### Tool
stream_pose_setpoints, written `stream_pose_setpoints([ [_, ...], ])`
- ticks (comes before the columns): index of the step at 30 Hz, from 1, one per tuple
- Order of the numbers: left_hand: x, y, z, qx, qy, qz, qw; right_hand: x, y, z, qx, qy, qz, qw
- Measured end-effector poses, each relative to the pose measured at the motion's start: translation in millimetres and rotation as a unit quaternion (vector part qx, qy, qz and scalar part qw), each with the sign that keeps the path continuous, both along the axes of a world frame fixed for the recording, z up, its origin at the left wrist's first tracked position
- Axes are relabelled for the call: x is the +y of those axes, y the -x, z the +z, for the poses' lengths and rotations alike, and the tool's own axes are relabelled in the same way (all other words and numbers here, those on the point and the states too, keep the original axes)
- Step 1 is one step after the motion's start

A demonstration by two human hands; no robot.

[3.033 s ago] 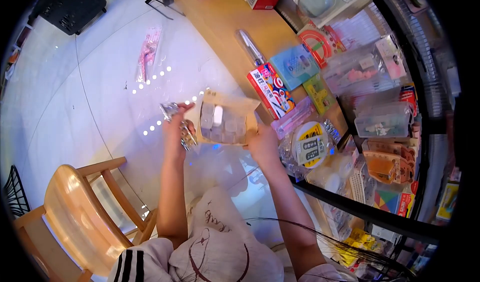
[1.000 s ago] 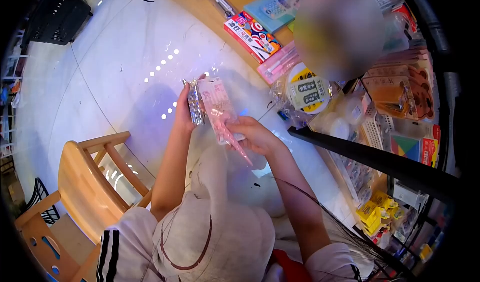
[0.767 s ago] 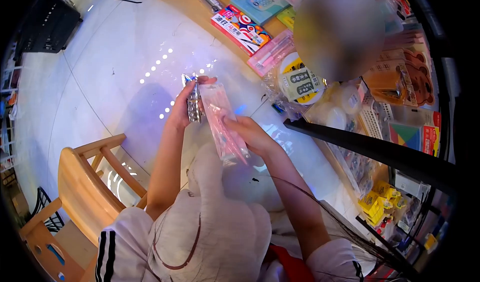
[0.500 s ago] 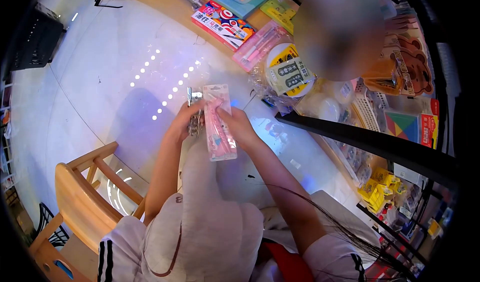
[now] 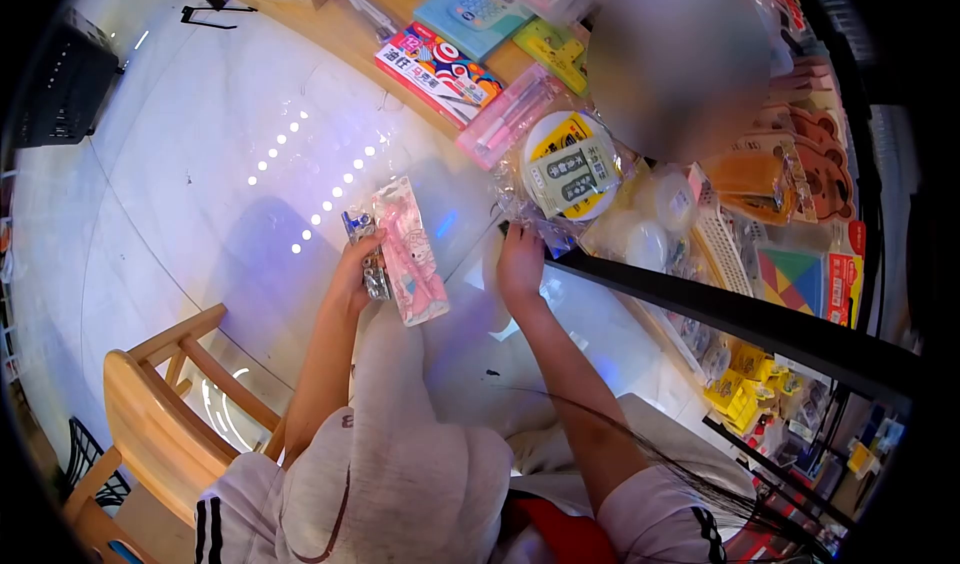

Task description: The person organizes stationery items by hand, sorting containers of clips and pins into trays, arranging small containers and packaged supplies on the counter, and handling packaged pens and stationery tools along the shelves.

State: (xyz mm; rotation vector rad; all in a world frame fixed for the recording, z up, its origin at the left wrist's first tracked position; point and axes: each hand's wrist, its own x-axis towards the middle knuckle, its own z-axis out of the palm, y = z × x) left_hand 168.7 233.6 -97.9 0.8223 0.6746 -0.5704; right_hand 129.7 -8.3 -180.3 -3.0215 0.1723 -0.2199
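Note:
My left hand [image 5: 350, 272] is closed around two packages held side by side. One is a pink blister pack [image 5: 412, 259] with a cartoon character on it, tilted; the item inside is hard to make out. Behind the fingers, a narrower clear-and-silver pack [image 5: 375, 269] shows partly. My right hand [image 5: 521, 267] is off the packs, at the table's edge beside a round white-and-yellow item in clear wrap [image 5: 570, 169]. Its fingers are curled together by the crinkled plastic; whatever they grip is hidden.
Along the table lie a marker box [image 5: 438, 72], a pink pen pack [image 5: 510, 114] and a blue calculator pack [image 5: 474, 12]. A black bar [image 5: 720, 309] crosses at right, over shelved goods. A wooden chair [image 5: 165, 414] stands at left. A blurred round patch covers part of the table.
My right hand has let go of the pink blister pack and moved right to the table's edge. The left hand has moved slightly left and down, with the packs now tilted.

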Motion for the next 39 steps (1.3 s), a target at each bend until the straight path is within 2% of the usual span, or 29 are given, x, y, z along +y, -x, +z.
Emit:
stream_pose_setpoints([
  [2, 7, 0, -4, -0.006, 0.018, 0.016, 1.0, 17, 0, 20, -0.006, -0.106, 0.054, 0.993],
  [3, 17, 2, -18, -0.013, 0.038, 0.019, 0.999, 29, -2, 37, 0.033, -0.263, 0.024, 0.964],
  [4, 23, 3, -28, -0.022, 0.058, 0.024, 0.998, 42, -6, 59, 0.074, -0.413, -0.004, 0.908],
  [5, 27, 4, -31, -0.024, 0.059, 0.043, 0.997, 52, -11, 80, 0.117, -0.55, -0.033, 0.826],
  [8, 39, 0, -37, -0.032, 0.074, 0.106, 0.991, 73, -41, 135, 0.103, -0.735, -0.017, 0.67],
  [10, 44, -5, -41, -0.038, 0.095, 0.142, 0.985, 92, -83, 167, -0.023, -0.618, 0.1, 0.779],
  [11, 48, -6, -42, -0.044, 0.087, 0.138, 0.986, 103, -106, 179, -0.091, -0.549, 0.154, 0.816],
  [13, 53, -10, -47, -0.053, 0.072, 0.128, 0.988, 126, -163, 197, -0.135, -0.491, 0.215, 0.833],
  [15, 59, -11, -52, -0.049, 0.085, 0.138, 0.986, 156, -221, 211, -0.109, -0.471, 0.185, 0.856],
  [17, 62, -12, -52, -0.035, 0.091, 0.16, 0.982, 186, -274, 233, -0.137, -0.397, 0.19, 0.887],
  [19, 63, -14, -61, -0.001, 0.085, 0.202, 0.976, 205, -330, 220, -0.225, -0.316, 0.233, 0.892],
  [22, 69, -14, -61, -0.009, 0.105, 0.227, 0.968, 219, -383, 204, -0.19, -0.184, 0.225, 0.938],
  [25, 74, -17, -66, -0.031, 0.133, 0.235, 0.962, 226, -409, 191, -0.115, -0.17, 0.224, 0.953],
  [26, 76, -18, -66, -0.036, 0.129, 0.239, 0.962, 225, -425, 177, -0.13, -0.159, 0.247, 0.947],
  [32, 84, -16, -68, -0.048, 0.128, 0.237, 0.962, 254, -424, 190, -0.026, -0.139, 0.192, 0.971],
  [35, 83, -19, -63, -0.045, 0.103, 0.237, 0.965, 262, -428, 186, -0.006, -0.195, 0.217, 0.957],
  [39, 80, -14, -63, -0.073, 0.099, 0.231, 0.965, 261, -419, 179, -0.147, -0.274, 0.21, 0.927],
])
